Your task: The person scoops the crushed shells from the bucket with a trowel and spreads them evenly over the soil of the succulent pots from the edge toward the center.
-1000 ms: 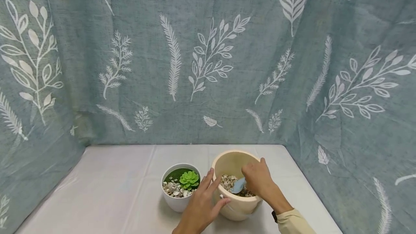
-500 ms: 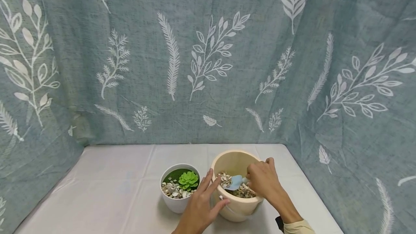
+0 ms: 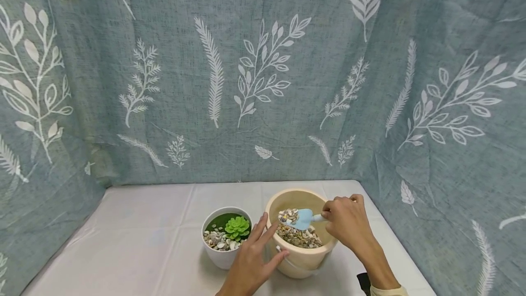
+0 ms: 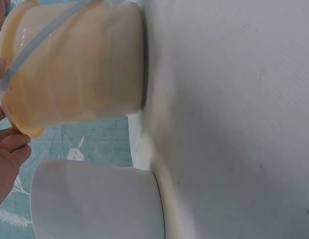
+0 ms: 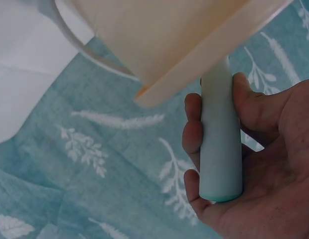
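Note:
In the head view, my right hand (image 3: 349,223) grips the handle of a light blue scoop (image 3: 304,219) loaded with small shells and pebbles. The scoop is inside the cream bucket (image 3: 302,256), above the heap of shells and gravel (image 3: 297,237) at the bottom. In the right wrist view, the fingers and thumb wrap the pale handle (image 5: 221,139) below the bucket's rim. My left hand (image 3: 252,257) rests on the bucket's left rim, fingers spread and fairly straight, thumb against the outside. The left wrist view shows its fingertips (image 4: 15,141) at the rim.
Left of the bucket stands a white pot (image 3: 223,257) with a green succulent (image 3: 237,228), shells and a green surface inside. A pale carry handle (image 4: 42,37) hangs down the bucket's side. White cloth (image 3: 135,241) covers the table; a teal leaf-print curtain (image 3: 230,163) surrounds it.
The scoop has come up out of the heap with shells on it, levelling as my right hand rose and moved right. My left hand has stayed at the bucket's rim.

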{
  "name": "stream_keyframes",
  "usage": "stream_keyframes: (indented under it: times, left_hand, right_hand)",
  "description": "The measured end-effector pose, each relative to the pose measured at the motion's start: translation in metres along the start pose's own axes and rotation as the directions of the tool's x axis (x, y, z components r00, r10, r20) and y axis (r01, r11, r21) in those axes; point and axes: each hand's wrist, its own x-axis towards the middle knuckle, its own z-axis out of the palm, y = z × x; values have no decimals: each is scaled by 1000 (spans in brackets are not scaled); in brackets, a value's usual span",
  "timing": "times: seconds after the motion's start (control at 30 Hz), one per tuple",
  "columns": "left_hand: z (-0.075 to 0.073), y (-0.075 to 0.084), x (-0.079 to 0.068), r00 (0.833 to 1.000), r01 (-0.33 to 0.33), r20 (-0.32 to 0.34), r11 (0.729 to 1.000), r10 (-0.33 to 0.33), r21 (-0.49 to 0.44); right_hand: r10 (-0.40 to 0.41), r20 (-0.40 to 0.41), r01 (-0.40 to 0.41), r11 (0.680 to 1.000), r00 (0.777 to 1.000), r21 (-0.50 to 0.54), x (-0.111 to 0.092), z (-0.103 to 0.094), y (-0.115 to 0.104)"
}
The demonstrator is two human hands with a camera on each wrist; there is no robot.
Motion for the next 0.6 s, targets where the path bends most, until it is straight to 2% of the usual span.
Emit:
stream_keyframes:
  times: [0.13, 0.4, 0.5, 0.6]
  left_hand:
    - [-4, -1, -2, 1000, 12, 0, 1000, -12, -2]
    - [-13, -5, -1, 996, 54, 72, 996, -49, -66]
    - [-25, -15, -3, 999, 51, 20, 997, -50, -50]
    - [-41, -29, -10, 992, 115, -51, 993, -116, -24]
  right_hand:
    - [23, 1, -23, 1000, 1000, 16, -2, -8, 0]
    - [-6, -68, 7, 1000, 998, 10, 0, -26, -9]
    - [-40, -112, 43, 999, 993, 25, 6, -27, -24]
    - [-81, -150, 88, 995, 985, 42, 12, -21, -43]
